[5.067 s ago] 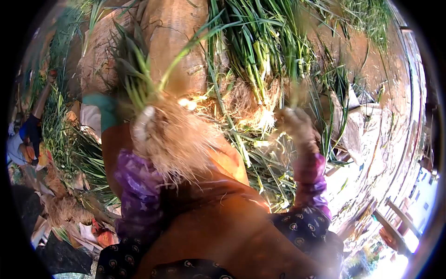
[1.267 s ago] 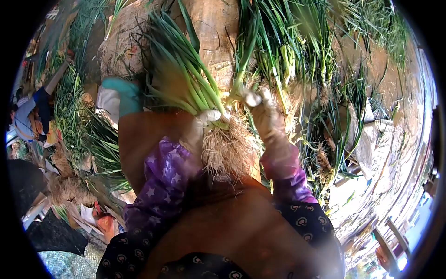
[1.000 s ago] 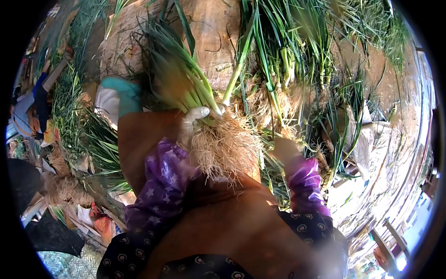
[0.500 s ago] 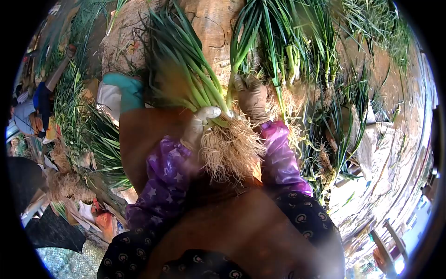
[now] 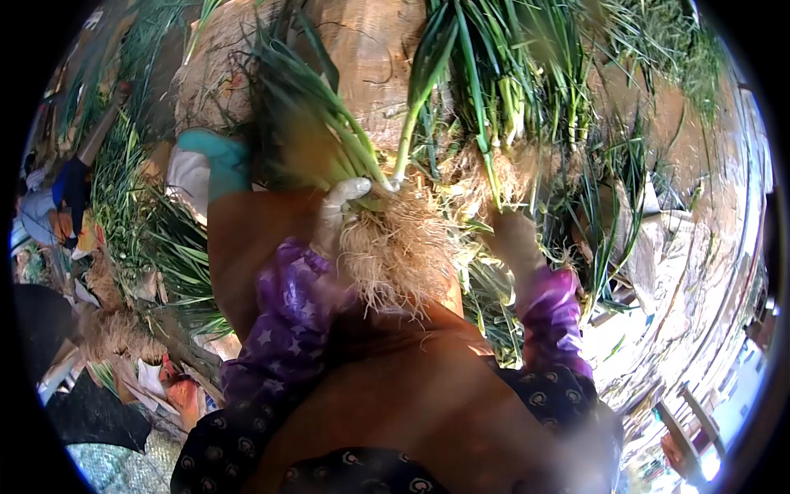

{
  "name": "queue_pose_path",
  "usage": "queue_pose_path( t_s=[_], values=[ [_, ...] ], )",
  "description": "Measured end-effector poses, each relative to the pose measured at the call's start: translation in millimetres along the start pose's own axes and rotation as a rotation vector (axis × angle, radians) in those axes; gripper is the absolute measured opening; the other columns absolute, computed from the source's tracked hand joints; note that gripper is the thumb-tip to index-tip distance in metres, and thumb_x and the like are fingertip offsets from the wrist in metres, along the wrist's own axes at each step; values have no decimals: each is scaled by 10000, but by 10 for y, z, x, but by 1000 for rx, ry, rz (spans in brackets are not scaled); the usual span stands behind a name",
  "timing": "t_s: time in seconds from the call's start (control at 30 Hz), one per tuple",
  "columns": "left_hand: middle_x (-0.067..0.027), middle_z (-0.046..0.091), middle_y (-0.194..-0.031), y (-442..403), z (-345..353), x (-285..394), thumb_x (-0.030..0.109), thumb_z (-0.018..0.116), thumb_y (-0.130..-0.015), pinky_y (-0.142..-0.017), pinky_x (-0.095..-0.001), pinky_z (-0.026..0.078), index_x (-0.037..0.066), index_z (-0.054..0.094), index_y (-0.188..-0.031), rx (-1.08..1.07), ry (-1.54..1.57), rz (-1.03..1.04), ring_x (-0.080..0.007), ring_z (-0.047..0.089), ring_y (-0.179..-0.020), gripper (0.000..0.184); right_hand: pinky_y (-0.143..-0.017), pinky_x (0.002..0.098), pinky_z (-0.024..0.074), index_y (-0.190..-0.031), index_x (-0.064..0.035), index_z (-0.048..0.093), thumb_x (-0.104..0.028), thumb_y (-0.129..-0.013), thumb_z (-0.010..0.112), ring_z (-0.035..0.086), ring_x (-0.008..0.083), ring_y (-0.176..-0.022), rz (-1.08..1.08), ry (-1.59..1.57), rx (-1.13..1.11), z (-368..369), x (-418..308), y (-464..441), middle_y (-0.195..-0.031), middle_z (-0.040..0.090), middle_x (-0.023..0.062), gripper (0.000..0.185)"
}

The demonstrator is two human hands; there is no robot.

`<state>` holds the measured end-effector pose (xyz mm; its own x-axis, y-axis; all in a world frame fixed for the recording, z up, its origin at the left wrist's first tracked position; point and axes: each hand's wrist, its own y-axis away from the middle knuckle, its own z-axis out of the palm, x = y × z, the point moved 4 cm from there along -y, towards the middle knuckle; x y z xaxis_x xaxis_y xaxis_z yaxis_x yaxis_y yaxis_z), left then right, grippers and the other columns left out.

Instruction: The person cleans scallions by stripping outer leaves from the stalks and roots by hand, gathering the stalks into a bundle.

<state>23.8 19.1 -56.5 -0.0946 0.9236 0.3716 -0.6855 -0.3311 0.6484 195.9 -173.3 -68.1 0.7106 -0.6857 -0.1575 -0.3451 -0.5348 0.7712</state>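
My left hand (image 5: 340, 206), in a pale glove, is closed around a bunch of green onions (image 5: 355, 142) at the base of the stalks. Their green leaves fan up and away, and a thick mass of pale roots (image 5: 399, 251) hangs toward my lap. One leafy stalk (image 5: 406, 140) leans apart to the right, its white base touching the bunch. My gloved right hand (image 5: 514, 240) is off to the right, just below the roots of other green onions (image 5: 510, 107). Motion blur hides its fingers, so I cannot tell if it holds anything.
Beyond the bunch lies a brown ground sheet (image 5: 370, 58). More green onions (image 5: 185, 255) lie at the left, with loose leaves (image 5: 494, 305) by my right forearm. A teal-covered foot (image 5: 226, 160) is left of the bunch. Another person (image 5: 62, 193) is at the far left.
My right hand has left the stalks beside the bunch and moved right and toward me. The bunch in my left hand has shifted slightly left, and the single stalk leans farther apart.
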Motion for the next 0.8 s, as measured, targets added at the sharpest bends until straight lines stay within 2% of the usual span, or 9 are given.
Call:
queue_pose_path(
  t_s=[0.07,0.17,0.27,0.37,0.43,0.5,0.57,0.73,0.8],
  values=[
    [-168,573,-898,234,408,26,86,512,-744,-750,-324,489,-57,496,-990,-11,78,-95,-232,575,-790,285,-940,340,352,-1238,-19,359,-356,-781,565,445,243,-1105,-326,-1160,211,-195,-284,-127,-1233,437,137,604],
    [-178,563,-939,341,656,41,114,498,-750,-833,-378,446,-58,464,-1036,-235,41,-76,-249,550,-883,336,-972,371,305,-1217,-100,425,-401,-808,513,400,226,-1143,-906,-1668,-41,-239,-1095,-189,-1238,418,166,516],
    [-191,550,-968,263,372,74,190,475,-775,-788,-380,481,-56,434,-1097,-207,-69,-155,-246,573,-851,407,-844,322,431,-1086,-43,519,-381,-856,434,539,220,-954,-814,-916,134,-355,-775,-35,-1049,560,162,418],
    [-199,547,-973,76,-16,32,202,467,-785,-721,-371,514,-62,425,-1111,-131,-99,-266,-248,594,-789,422,-411,235,412,-989,-73,563,-282,-847,491,488,107,-519,172,-187,184,17,290,-593,-683,574,57,263],
    [-201,547,-972,82,85,1,206,464,-788,-688,-361,526,-68,428,-1106,-127,-58,-347,-246,602,-757,421,-358,241,402,-867,-78,583,-280,-838,495,509,110,-464,379,-425,80,555,898,-1073,-623,565,35,223],
    [-184,562,-941,126,250,54,187,489,-766,-684,-342,526,-69,451,-1070,-161,-157,-209,-227,600,-763,399,-432,255,405,-804,-126,659,-226,-804,553,498,105,-488,-494,120,399,375,400,-1106,-630,597,57,146],
    [-161,573,-929,103,200,18,159,531,-724,-671,-314,527,-64,466,-1041,-105,-190,-91,-201,597,-767,394,-396,207,357,-788,-96,662,-279,-800,579,462,64,-449,-279,-1165,178,-203,56,-564,-621,602,31,202],
    [-141,582,-941,100,280,-42,120,562,-702,-600,-229,520,-32,494,-1037,-160,-224,-31,-167,596,-765,374,-373,184,386,-826,-68,614,-320,-805,568,493,73,-453,-276,-1325,236,-496,-795,-679,-627,603,44,257],
    [-147,581,-953,137,359,2,118,554,-710,-595,-225,519,-46,497,-1041,-158,-197,25,-162,597,-752,374,-434,245,480,-866,-29,570,-286,-815,547,578,135,-570,-713,-1621,321,-67,-913,-1054,-714,604,84,263]
  ],
)
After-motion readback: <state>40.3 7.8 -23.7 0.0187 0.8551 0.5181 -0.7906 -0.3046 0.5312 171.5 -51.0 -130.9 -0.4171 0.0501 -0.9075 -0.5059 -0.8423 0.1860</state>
